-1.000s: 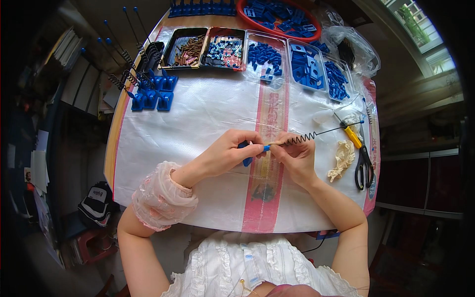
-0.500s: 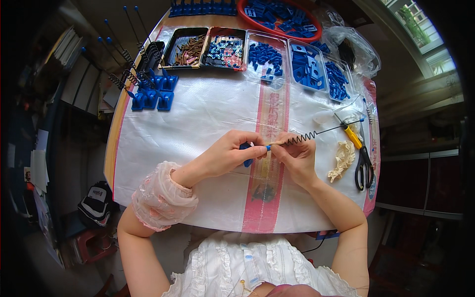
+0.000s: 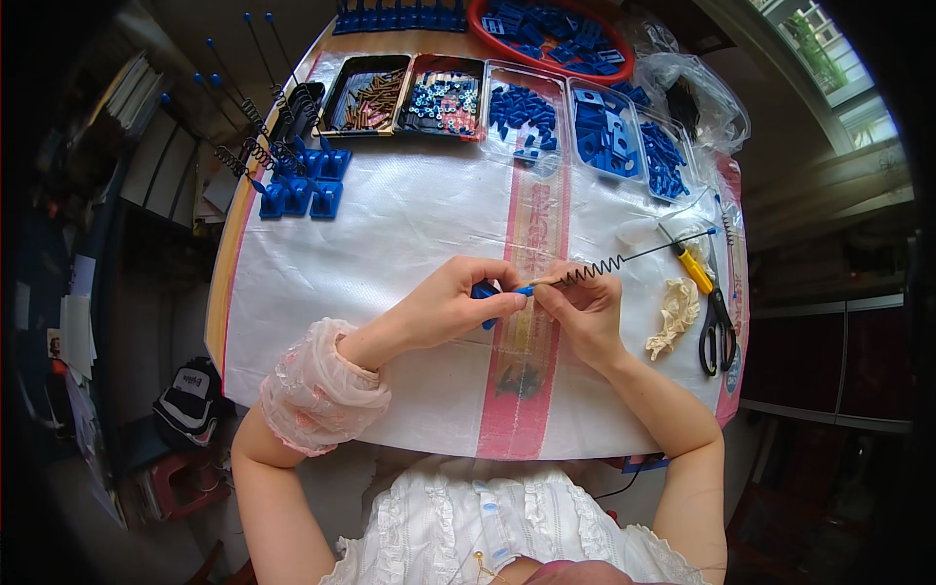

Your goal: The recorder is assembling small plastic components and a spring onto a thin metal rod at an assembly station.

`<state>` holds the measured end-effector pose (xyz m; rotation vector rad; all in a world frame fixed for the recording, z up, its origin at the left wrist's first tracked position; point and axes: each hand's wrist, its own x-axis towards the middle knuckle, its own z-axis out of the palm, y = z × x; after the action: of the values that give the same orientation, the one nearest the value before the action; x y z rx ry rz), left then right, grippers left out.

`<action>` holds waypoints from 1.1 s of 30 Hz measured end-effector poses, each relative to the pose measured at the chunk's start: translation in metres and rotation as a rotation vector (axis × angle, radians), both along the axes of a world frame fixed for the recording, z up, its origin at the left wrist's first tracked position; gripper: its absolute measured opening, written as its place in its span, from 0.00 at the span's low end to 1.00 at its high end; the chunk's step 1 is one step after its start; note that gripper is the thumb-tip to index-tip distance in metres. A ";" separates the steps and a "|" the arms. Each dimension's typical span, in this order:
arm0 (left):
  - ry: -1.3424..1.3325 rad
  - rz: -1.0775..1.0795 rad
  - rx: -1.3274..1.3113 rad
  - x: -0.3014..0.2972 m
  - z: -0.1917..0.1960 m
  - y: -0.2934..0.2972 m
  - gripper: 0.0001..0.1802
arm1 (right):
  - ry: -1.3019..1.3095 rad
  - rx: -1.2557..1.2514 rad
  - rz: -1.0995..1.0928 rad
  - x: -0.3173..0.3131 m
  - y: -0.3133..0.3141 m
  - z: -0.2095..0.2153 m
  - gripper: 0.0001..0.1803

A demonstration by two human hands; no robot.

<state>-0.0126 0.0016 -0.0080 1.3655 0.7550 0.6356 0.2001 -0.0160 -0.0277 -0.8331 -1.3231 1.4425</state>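
Observation:
Over the middle of the table, my left hand [image 3: 450, 300] pinches a blue plastic base [image 3: 489, 320], most of it hidden by the fingers. Its narrow blue tip [image 3: 525, 291] sticks out towards the right hand. My right hand [image 3: 589, 310] is closed around the near end of a black spring rod [image 3: 597, 268]. The rod's coil rises out of the fingers, and its straight end with a blue cap points up and to the right. Blue tip and rod meet between the two thumbs; whether the rod sits inside the tip is hidden.
Along the back stand a tray of brown screws [image 3: 380, 96], a tray of small nuts [image 3: 444, 97], clear boxes of blue parts [image 3: 604, 136] and a red basin [image 3: 619, 49]. Assembled spring pieces [image 3: 307, 175] stand far left. Black scissors [image 3: 719, 336], a yellow-handled tool [image 3: 694, 271] and crumpled cream material [image 3: 673, 317] lie right.
More of the blue tip shows between the thumbs, and the left thumb has shifted slightly. The spring rod has turned a little, its capped end slightly higher. Both hands stay in place.

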 end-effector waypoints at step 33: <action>0.280 0.298 0.836 0.004 0.007 -0.001 0.05 | -0.075 -0.055 -0.087 -0.001 0.000 0.005 0.05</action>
<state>-0.0088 0.0005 -0.0007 2.1574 0.9790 1.0813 0.1991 -0.0160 -0.0231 -0.9773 -1.2914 1.3973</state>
